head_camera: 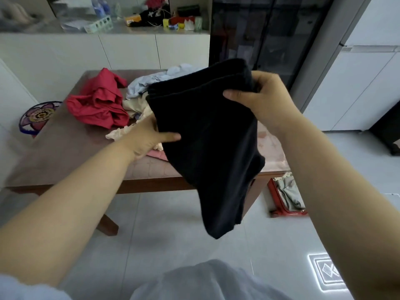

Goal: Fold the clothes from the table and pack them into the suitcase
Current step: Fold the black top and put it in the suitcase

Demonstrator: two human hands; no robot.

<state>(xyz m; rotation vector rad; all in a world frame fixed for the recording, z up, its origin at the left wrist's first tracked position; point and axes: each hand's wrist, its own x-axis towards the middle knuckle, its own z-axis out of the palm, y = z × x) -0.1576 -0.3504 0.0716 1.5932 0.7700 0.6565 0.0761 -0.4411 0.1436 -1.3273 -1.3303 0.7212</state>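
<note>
A folded black garment (205, 135) hangs in the air in front of the brown table (71, 156), its lower end drooping past the table's front edge. My right hand (259, 98) grips its upper right corner. My left hand (149, 139) holds its left edge, thumb on the front of the cloth. On the table behind lie a crumpled red garment (97, 105), a pale blue one (151, 81) and cream pieces (132, 105). The open red suitcase (275, 200) sits on the floor right of the table, with grey cloth (290, 193) inside.
A white cabinet run with a cluttered countertop (138, 29) stands behind the table. A dark glass-fronted cabinet (266, 33) rises at the back right. A flower-patterned round mat (39, 115) lies left of the table. Grey tiled floor (173, 230) spreads in front.
</note>
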